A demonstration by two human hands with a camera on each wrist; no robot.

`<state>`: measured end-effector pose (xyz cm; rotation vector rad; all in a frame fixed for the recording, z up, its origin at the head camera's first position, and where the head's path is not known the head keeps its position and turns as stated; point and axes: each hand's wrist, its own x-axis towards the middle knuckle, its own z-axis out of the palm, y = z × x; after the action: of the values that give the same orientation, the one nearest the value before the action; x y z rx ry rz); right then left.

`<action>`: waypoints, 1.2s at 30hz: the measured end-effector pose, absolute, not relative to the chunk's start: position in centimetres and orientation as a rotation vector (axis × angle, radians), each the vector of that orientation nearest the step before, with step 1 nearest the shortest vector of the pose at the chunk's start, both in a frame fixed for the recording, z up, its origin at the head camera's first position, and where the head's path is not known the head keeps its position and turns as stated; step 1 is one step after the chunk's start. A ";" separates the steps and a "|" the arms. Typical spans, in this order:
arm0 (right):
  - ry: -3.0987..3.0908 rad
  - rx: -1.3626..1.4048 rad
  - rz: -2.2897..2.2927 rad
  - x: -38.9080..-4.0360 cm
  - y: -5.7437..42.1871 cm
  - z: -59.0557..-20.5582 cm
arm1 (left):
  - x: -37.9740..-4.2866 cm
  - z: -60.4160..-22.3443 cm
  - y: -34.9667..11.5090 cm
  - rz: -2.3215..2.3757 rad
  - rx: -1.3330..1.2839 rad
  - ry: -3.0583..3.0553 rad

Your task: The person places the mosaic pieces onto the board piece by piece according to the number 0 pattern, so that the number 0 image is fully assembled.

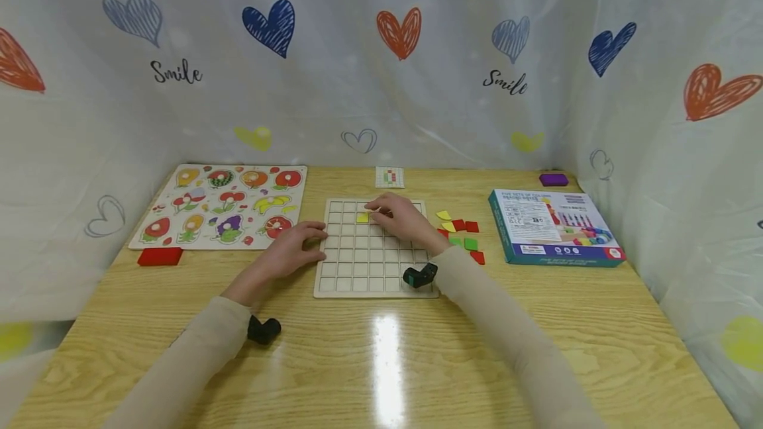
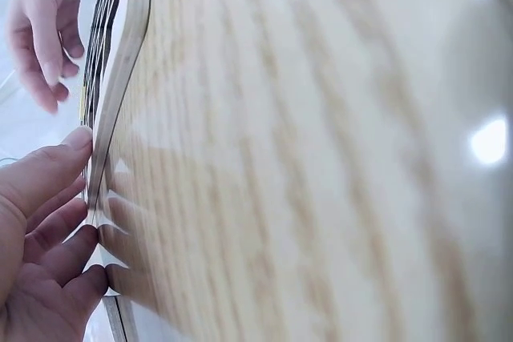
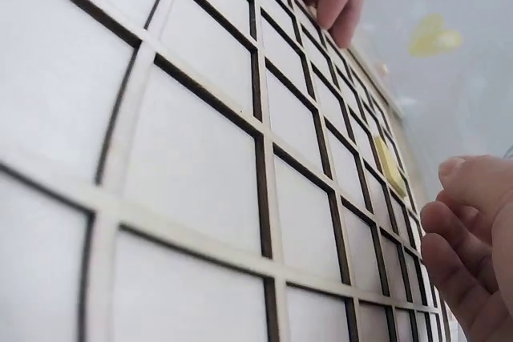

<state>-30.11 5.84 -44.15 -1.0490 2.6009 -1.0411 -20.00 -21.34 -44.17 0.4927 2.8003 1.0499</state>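
A pale wooden grid board (image 1: 346,288) lies on the table. One yellow tile (image 1: 363,218) sits on it in the second row from the far edge; the right wrist view shows this yellow tile (image 3: 390,166) among the cells. My right hand (image 1: 398,218) hovers just right of the tile, fingers loosely bent, and I see nothing between them in the right wrist view. With its thumb and fingertips, my left hand (image 1: 292,248) touches the board's left edge (image 2: 128,54). Right of the board lie loose red tiles (image 1: 471,226), green tiles (image 1: 470,243) and yellow pieces (image 1: 444,215).
Behind the board lies a small pattern card (image 1: 389,177). A fruit puzzle board (image 1: 203,217) is at the left, with a red block (image 1: 159,257) at its front edge. On the right are a blue-edged box (image 1: 554,227) and a purple block (image 1: 553,179).
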 end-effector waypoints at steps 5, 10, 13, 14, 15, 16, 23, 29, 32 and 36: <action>2.669 -0.937 -1.128 -29.2 8.5 -43.9 | -20.0 -44.2 -21.3 1.045 0.492 2.800; 2.686 -0.705 -1.211 -27.6 12.3 -43.3 | -20.0 -44.3 -21.3 1.041 0.508 2.802; 2.728 -0.582 -1.213 -26.5 14.6 -43.0 | -20.1 -44.4 -21.3 1.026 0.516 2.805; 2.754 -0.558 -1.200 -26.2 15.4 -43.0 | -20.1 -44.4 -21.3 1.017 0.521 2.808; 2.780 -0.539 -1.186 -26.0 16.1 -42.9 | -20.1 -44.4 -21.3 1.008 0.518 2.811; 2.807 -0.524 -1.168 -25.7 16.7 -42.9 | -20.1 -44.3 -21.3 1.002 0.511 2.813; 2.850 -0.430 -1.105 -24.5 19.9 -42.9 | -20.1 -44.3 -21.3 0.948 0.516 2.832; 2.857 -0.417 -1.057 -24.7 20.7 -43.0 | -20.1 -44.2 -21.4 0.930 0.506 2.829; 2.869 -0.456 -1.038 -25.0 20.8 -42.9 | -20.2 -44.1 -21.5 0.933 0.530 2.833; 2.869 -0.523 -1.000 -25.6 20.9 -43.1 | -20.1 -44.0 -21.5 0.932 0.569 2.838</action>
<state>-25.64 20.93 -43.13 -0.5234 2.8694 -1.0001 -20.14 -21.53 -43.99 0.5689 2.8381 0.9317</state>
